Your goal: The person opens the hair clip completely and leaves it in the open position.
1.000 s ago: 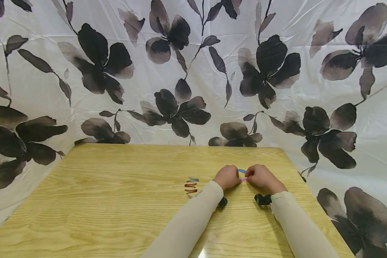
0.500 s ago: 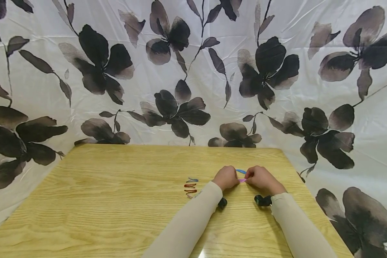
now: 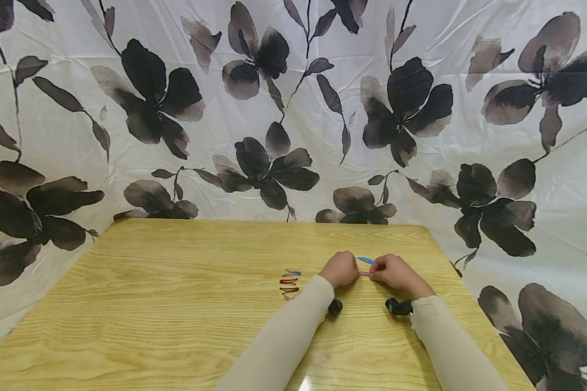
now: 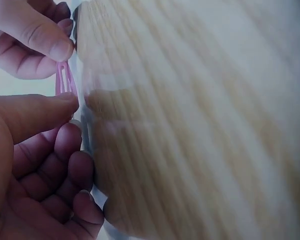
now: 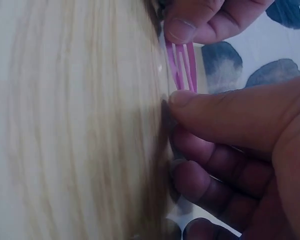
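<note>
Between my two hands is a pink snap hair clip, held low over the wooden table. My left hand pinches one end; in the left wrist view its thumb lies on the clip, with the other fingers curled below. My right hand pinches the opposite end between thumb and finger, as the right wrist view shows with the clip's slotted middle bare between the thumbs. Just behind the hands lies a blue hair clip, its right end near my right fingers.
Left of my left hand, a column of hair clips lies on the table: a blue one, two red ones, and a paler one partly behind my sleeve. A floral cloth hangs behind the table's far edge.
Both hands have shifted slightly left and down with the pink clip, which now looks more level. More of the blue clip behind them shows. The column of clips stays put.
</note>
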`<state>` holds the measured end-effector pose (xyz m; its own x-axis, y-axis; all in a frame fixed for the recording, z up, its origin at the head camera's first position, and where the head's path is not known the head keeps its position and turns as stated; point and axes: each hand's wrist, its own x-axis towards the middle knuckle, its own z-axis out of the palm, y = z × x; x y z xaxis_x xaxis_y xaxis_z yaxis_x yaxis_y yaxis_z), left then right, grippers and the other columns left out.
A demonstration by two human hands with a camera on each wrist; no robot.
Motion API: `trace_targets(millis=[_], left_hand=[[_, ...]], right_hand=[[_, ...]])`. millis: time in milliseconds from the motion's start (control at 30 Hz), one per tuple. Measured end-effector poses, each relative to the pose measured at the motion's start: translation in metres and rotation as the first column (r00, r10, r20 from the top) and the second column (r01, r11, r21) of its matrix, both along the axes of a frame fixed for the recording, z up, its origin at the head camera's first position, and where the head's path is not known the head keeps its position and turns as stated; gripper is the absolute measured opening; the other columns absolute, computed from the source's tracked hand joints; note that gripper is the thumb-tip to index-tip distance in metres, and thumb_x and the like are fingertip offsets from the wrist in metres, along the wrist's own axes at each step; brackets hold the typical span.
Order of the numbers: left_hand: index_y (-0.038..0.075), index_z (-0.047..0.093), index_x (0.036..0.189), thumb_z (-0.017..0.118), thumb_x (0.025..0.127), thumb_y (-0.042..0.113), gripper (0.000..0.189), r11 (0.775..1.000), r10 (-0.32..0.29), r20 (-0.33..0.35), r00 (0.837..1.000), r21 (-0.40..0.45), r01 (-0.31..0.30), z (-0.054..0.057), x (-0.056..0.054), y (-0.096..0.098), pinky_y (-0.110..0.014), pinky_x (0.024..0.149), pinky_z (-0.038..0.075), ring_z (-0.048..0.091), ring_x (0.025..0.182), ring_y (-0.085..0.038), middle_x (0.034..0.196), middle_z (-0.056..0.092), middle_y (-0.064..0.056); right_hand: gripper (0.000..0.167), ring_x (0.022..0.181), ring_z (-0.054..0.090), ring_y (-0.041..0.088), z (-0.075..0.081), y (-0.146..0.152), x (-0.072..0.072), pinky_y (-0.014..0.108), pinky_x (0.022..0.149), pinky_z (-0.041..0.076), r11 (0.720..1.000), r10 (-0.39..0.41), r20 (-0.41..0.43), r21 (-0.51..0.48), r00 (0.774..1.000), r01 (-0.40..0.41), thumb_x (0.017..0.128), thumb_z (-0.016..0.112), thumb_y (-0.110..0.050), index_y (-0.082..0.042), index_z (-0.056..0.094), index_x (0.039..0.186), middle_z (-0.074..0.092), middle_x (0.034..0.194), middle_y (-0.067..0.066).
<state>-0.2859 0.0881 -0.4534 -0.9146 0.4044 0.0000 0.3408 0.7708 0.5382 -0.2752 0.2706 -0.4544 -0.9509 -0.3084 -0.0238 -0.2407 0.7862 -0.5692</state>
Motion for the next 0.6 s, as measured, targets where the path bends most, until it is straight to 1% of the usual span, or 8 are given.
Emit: trace_targets(millis=[100,233,367,600], left_hand=[[0.011,0.067,0.068,0.062,0.088,0.011,0.021,1.0,0.005,-0.033,0.999,-0.015,-0.006,-0.001,-0.001,-0.002,-0.021,0.058,0.043,0.052,0.061,-0.011,0.069,0.063,0.002],[0.01,0.07,0.075,0.061,0.087,0.009,0.016,1.0,0.001,-0.051,0.999,-0.025,-0.002,0.001,-0.001,-0.006,-0.022,0.063,0.047,0.057,0.066,-0.011,0.075,0.067,0.001],[0.009,0.071,0.079,0.06,0.089,0.01,0.015,1.0,0.002,-0.042,0.999,-0.012,-0.002,0.003,-0.002,-0.01,-0.023,0.064,0.047,0.057,0.067,-0.011,0.076,0.067,0.001],[0.01,0.067,0.078,0.058,0.092,0.01,0.016,1.0,0.003,0.001,1.0,0.018,-0.003,0.005,-0.003,-0.014,-0.022,0.058,0.041,0.051,0.064,-0.011,0.073,0.06,0.002]], right_hand=[[0.006,0.069,0.051,0.014,-0.001,-0.002,0.001,0.029,0.068,0.041,1.0,-0.001,-0.009,-0.015,1.0,0.001,0.088,0.068,-0.012,-0.009,0.069,0.083,0.064,0.076,0.0],[0.005,0.07,0.052,0.014,-0.003,-0.006,0.003,0.03,0.07,0.042,0.999,-0.012,-0.015,-0.039,1.0,0.011,0.09,0.066,-0.012,-0.01,0.069,0.085,0.064,0.077,-0.001],[0.004,0.072,0.052,0.015,-0.004,-0.008,0.003,0.031,0.071,0.043,0.997,-0.014,-0.019,-0.072,1.0,0.012,0.089,0.066,-0.01,-0.009,0.069,0.087,0.065,0.079,0.0],[0.005,0.074,0.054,0.015,-0.006,-0.011,0.003,0.03,0.071,0.044,0.993,-0.025,-0.018,-0.114,1.0,0.023,0.088,0.067,-0.008,-0.009,0.071,0.089,0.066,0.081,0.001]])
